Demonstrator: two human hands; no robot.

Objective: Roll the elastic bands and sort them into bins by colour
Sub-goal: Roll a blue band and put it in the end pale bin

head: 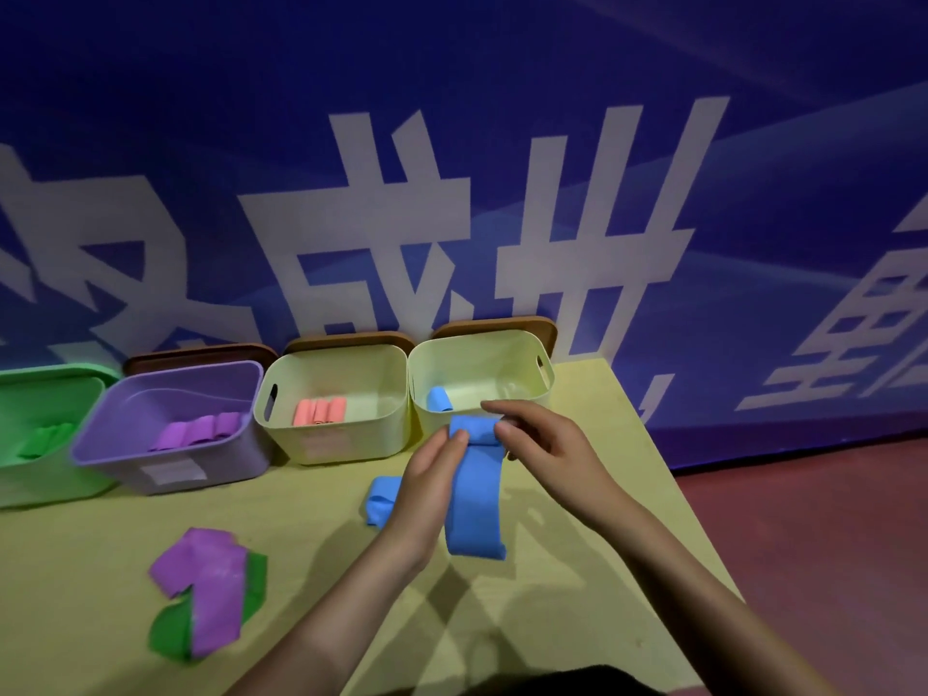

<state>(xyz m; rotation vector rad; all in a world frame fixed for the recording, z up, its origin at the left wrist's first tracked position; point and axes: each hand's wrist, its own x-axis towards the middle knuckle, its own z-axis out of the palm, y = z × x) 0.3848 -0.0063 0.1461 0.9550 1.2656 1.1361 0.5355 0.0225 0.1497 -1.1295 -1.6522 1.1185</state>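
A blue elastic band point(474, 504) hangs above the table, its top end partly rolled. My left hand point(427, 489) pinches the roll from the left and my right hand point(542, 444) pinches it from the right. Another blue band point(380, 499) lies crumpled on the table behind my left hand. A purple band point(211, 585) lies over a green band point(173, 630) at the front left. Four bins stand in a row: a green bin point(30, 474) with green rolls, a purple bin point(120, 444) with purple rolls, a cream bin point(341, 444) with orange-pink rolls, and a second cream bin point(502, 344) with one blue roll point(438, 399).
The yellow table point(577, 595) ends at a slanted right edge, with red-brown floor point(803, 545) beyond. Brown lids point(201, 354) lean behind the bins against a blue wall point(452, 143) with large white characters.
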